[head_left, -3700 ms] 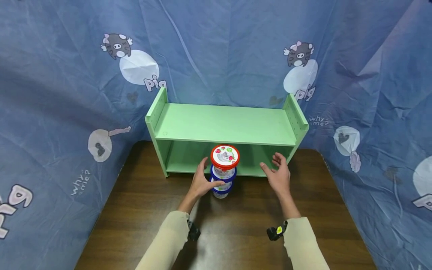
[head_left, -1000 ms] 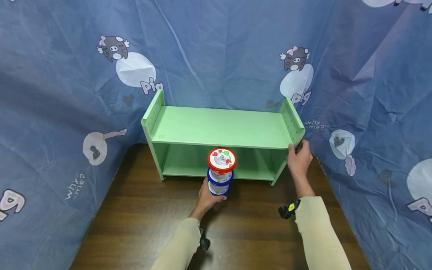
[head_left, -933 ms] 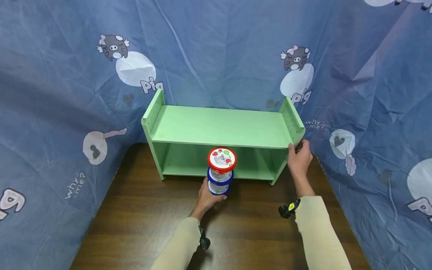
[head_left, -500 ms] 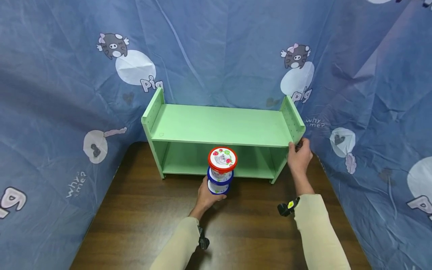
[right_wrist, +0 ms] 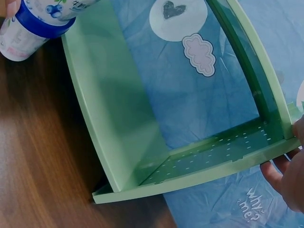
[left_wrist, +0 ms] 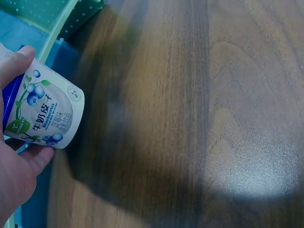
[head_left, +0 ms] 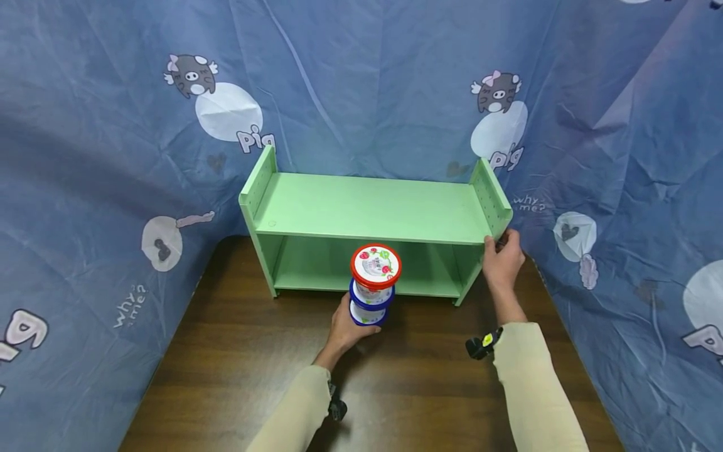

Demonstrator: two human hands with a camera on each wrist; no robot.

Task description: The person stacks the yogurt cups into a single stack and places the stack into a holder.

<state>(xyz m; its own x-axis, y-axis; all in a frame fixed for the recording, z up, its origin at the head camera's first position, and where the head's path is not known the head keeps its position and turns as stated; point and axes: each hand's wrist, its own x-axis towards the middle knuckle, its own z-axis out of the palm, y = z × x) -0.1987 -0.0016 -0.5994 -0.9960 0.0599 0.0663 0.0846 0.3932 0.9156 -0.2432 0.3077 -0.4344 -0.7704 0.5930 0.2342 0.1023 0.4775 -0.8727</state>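
Observation:
My left hand grips the bottom of a stack of yogurt tubs. The top tub has a red lid with strawberries on it, above two tubs with blue lids. In the left wrist view, the thumb and fingers curl round a white blueberry tub. Whether it touches the table is unclear. My right hand holds the right side panel of the green shelf by its front edge, just below the upper board. In the right wrist view, fingers wrap that panel's edge.
The two-level shelf stands at the back of the brown wooden table, its lower board partly behind the tubs. A blue curtain with pig prints hangs behind and on both sides.
Since the earliest frame, my left hand has taken hold of the stack from beside it. My right hand has moved right onto the shelf's side panel. Over the last second both stay nearly still.

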